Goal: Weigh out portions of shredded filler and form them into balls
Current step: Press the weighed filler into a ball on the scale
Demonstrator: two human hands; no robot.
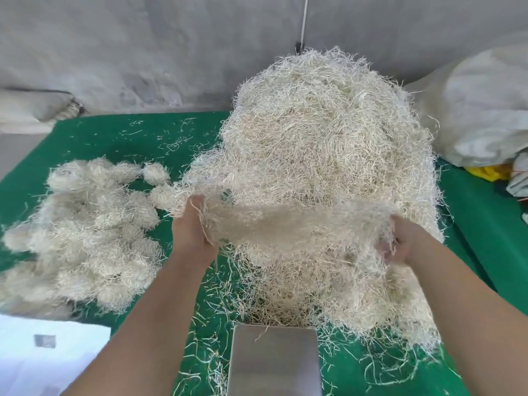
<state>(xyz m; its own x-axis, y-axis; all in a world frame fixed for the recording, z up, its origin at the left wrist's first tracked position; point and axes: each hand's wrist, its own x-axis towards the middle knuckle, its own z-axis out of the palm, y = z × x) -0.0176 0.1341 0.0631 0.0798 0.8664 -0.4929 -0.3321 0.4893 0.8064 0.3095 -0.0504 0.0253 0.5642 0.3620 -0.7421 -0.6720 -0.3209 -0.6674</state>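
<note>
View from head cam, looking down at a table covered w/ green felt-like cloth (100,138), littered w/ loose pale strands. A big mound of shredded filler (328,155), straw-coloured, fills centre and right of the table, rising up against a grey wall (143,52) at the back. Both bare forearms reach in from the bottom. Left hand (193,227) grips the left end of a wide clump of filler (285,227) pulled off the front of the mound, fingers curled into it. Right hand (400,241) holds the right end, fingers partly buried in strands. Clump is stretched between the hands, blurred. Below it, near the bottom edge, sits a scale w/ a bare steel platform (274,361), one stray strand on it. Far left: a heap of finished filler balls (85,230) on the cloth. White paper (43,358) at bottom left corner. Right rear: a pale sack (480,110), something yellow (485,172) just beneath it. A thin cord (304,21) hangs down the wall.
</note>
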